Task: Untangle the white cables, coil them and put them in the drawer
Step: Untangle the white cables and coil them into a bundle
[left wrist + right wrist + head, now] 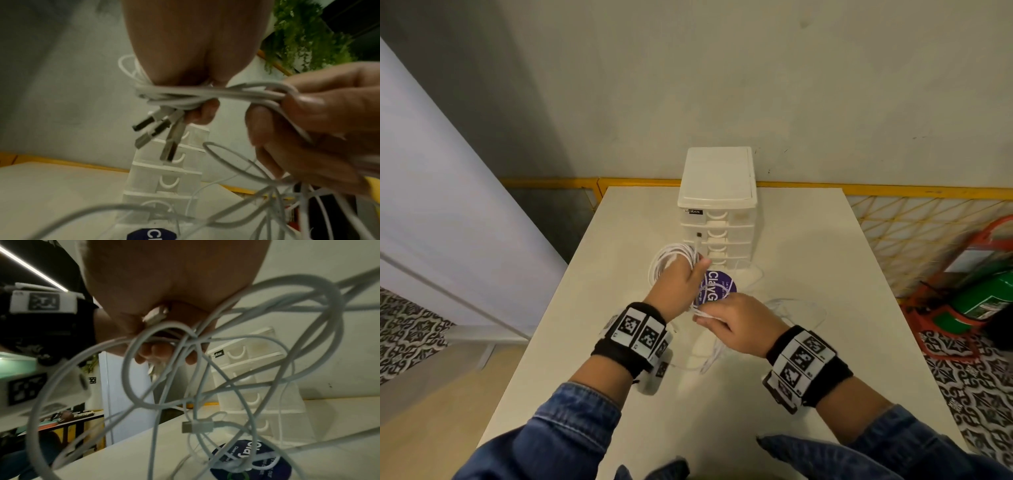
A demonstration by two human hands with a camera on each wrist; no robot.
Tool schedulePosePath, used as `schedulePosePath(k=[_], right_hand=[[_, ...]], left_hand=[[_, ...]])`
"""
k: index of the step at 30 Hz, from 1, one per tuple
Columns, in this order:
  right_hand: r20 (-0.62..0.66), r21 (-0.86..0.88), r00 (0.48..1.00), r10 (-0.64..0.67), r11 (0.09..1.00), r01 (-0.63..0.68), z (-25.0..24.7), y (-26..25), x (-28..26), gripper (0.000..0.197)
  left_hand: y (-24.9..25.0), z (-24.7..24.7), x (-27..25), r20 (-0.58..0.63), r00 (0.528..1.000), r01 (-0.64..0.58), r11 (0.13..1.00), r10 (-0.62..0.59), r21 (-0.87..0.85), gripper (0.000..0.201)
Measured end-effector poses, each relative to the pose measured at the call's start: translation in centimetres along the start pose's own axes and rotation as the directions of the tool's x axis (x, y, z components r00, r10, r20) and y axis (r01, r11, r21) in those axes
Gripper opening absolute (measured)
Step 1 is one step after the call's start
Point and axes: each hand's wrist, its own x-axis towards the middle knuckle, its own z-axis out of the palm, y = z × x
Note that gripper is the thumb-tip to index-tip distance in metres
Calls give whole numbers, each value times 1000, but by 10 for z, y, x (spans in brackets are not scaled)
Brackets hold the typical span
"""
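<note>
My left hand (681, 286) grips a coil of white cables (671, 260) in front of the white drawer unit (717, 205); in the left wrist view several USB plugs (162, 129) hang from the bundle (185, 95) below its fingers (202, 113). My right hand (736, 325), just right of the left, pinches loose strands (700, 313) running from that coil. More cable (794, 308) lies looped on the table and trails under the right wrist. In the right wrist view tangled loops (205, 369) and a plug (196, 426) hang before the drawers (255, 373), which all look closed.
A round purple sticker (719, 286) lies on the white table (825, 257) before the drawer unit. A yellow mesh fence (928, 226) runs behind the table. A green cylinder in an orange stand (979, 298) sits on the floor at right.
</note>
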Motion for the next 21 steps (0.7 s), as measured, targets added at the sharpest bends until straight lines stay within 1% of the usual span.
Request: schedulePosePath(k=[1, 3, 4, 6, 7, 9, 10, 12, 13, 14, 16, 18, 19, 21], right_hand=[[-39, 21, 999, 8, 1000, -8, -4, 2, 0, 30], [-106, 46, 994, 25, 999, -20, -13, 6, -2, 29], [-130, 53, 991, 35, 998, -29, -16, 8, -2, 30], [-160, 83, 985, 72, 995, -59, -18, 8, -3, 33], [-160, 108, 981, 105, 990, -88, -17, 8, -3, 33], [-143, 132, 977, 155, 982, -137, -17, 8, 0, 33], [-142, 141, 976, 166, 979, -146, -17, 10, 0, 32], [-129, 233, 972, 195, 959, -161, -18, 12, 1, 22], [-108, 282, 972, 210, 944, -173, -19, 12, 1, 20], [-84, 308, 971, 224, 933, -189, -19, 11, 0, 24], [-83, 307, 969, 231, 931, -196, -18, 13, -1, 41], [-160, 289, 963, 216, 943, -163, -17, 20, -4, 51], [-196, 291, 956, 216, 944, -154, -17, 25, -6, 50], [-245, 307, 934, 262, 934, -181, -16, 32, -13, 38]], left_hand=[[-2, 2, -1, 60, 998, 8, 999, -11, 44, 49], [1, 6, -4, 189, 980, 53, 996, -65, 68, 57], [4, 7, -7, 247, 963, 100, 994, -108, 46, 59], [10, 10, -10, 348, 920, 216, 974, -181, -63, 58], [13, 9, -12, 394, 897, 263, 958, -200, -114, 60], [17, 7, -14, 463, 862, 308, 939, -206, -155, 64], [18, 6, -15, 489, 849, 315, 936, -203, -159, 63], [21, 2, -16, 533, 825, 314, 936, -187, -157, 50], [22, 0, -17, 547, 818, 303, 941, -176, -149, 39], [23, -2, -18, 550, 818, 286, 949, -169, -134, 29], [21, -7, -19, 508, 845, 255, 961, -167, -108, 18], [16, -16, -19, 428, 885, 255, 960, -183, -115, 18], [13, -20, -20, 386, 901, 268, 954, -197, -138, 22], [7, -27, -19, 313, 918, 319, 922, -243, -220, 31]])
